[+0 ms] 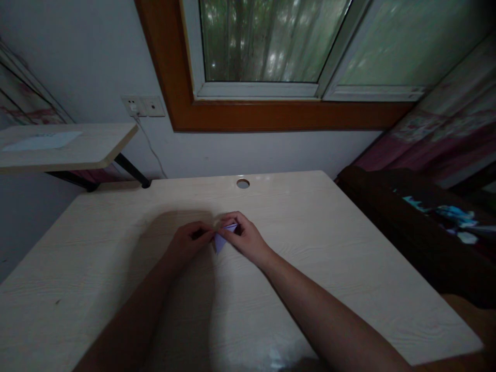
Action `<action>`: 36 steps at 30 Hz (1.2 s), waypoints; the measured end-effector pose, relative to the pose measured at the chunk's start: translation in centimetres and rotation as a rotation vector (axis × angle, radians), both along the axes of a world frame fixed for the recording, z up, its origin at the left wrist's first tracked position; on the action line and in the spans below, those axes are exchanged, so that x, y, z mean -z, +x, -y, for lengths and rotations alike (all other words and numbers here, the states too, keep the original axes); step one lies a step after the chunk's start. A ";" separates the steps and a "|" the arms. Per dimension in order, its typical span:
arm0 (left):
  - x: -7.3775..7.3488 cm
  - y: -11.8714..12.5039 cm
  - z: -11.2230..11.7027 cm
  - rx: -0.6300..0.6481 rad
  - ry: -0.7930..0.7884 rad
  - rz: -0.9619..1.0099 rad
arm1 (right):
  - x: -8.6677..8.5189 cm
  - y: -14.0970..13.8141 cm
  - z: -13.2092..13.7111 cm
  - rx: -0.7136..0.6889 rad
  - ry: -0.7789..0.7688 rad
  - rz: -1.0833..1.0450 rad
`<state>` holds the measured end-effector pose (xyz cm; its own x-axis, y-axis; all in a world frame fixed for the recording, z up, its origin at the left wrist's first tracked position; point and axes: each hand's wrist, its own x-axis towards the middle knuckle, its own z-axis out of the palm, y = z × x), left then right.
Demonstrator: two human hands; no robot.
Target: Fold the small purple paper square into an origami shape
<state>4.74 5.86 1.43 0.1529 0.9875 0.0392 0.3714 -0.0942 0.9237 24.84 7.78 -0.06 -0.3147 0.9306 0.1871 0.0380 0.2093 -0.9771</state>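
A small piece of folded purple paper (220,244) is between my hands, over the middle of the pale wooden desk (294,217). Its lower end narrows to a point, and part of its upper edge is hidden by fingers. My right hand (244,236) pinches the paper, thumb in front and fingers behind. From the other side, my left hand (192,238) has thumb and forefinger closed at the paper's left corner. The exact folds are too small to make out.
A raised shelf (116,139) on black legs, bearing a white sheet (42,141), stands at the desk's back left. A cable (149,142) hangs from the wall socket (143,106). A round hole (243,184) lies near the back edge. Dark furniture (395,222) stands right.
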 end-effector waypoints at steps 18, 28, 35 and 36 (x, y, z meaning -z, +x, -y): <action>0.5 0.0 -0.1 -0.041 0.010 0.091 | 0.1 -0.3 -0.6 0.028 -0.184 -0.232; 0.4 -0.4 0.2 -0.027 0.193 0.028 | 0.1 -0.8 -0.2 -0.017 -0.315 -0.374; 0.1 -0.7 -0.1 0.044 0.244 0.127 | 0.0 -1.3 0.6 -0.056 -0.391 -0.422; 0.1 -0.7 -0.1 0.045 0.239 0.128 | 0.0 -1.3 0.6 -0.063 -0.398 -0.427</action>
<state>4.00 5.98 1.34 0.1749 0.9403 0.2919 0.2439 -0.3286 0.9125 23.58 7.21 -0.09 -0.3450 0.9372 -0.0509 -0.3769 -0.1880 -0.9070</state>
